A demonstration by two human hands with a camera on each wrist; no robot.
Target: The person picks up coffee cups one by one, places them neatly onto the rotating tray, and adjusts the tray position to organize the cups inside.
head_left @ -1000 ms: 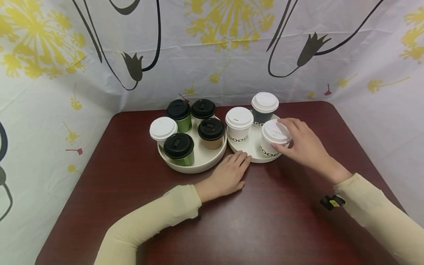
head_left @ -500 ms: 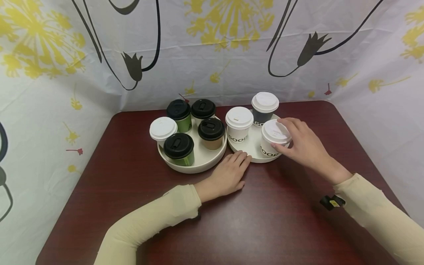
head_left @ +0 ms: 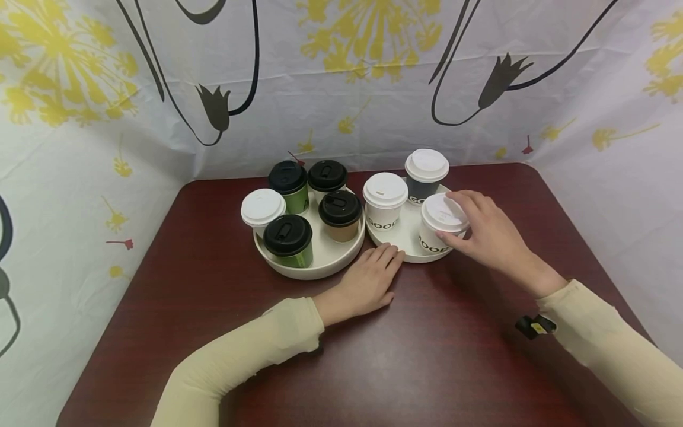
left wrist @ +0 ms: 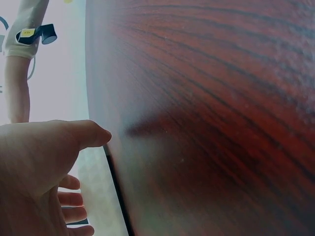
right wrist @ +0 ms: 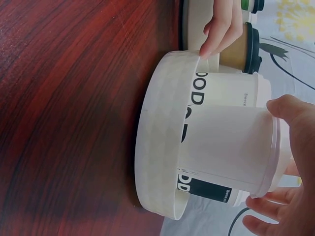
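Note:
My right hand [head_left: 493, 240] holds a white paper coffee cup [head_left: 441, 214] by its white lid, thumb at the near side and fingers round the far side. This cup stands upright at the right of a round white tray [head_left: 407, 238]. Two more white-lidded cups share that tray: a white cup [head_left: 383, 204] and a dark grey cup [head_left: 424, 178]. My left hand [head_left: 368, 281] lies palm down, fingers extended, with fingertips right at the tray's front-left rim. In the right wrist view, the thumb [right wrist: 284, 105] sits against the lid's edge.
A second round white tray [head_left: 299, 273] stands beside it on the left. It bears several lidded cups: a white-lidded cup [head_left: 262, 207] and black-lidded ones in green, brown and white. Behind the dark red table [head_left: 427, 356] hangs a printed white cloth [head_left: 373, 118].

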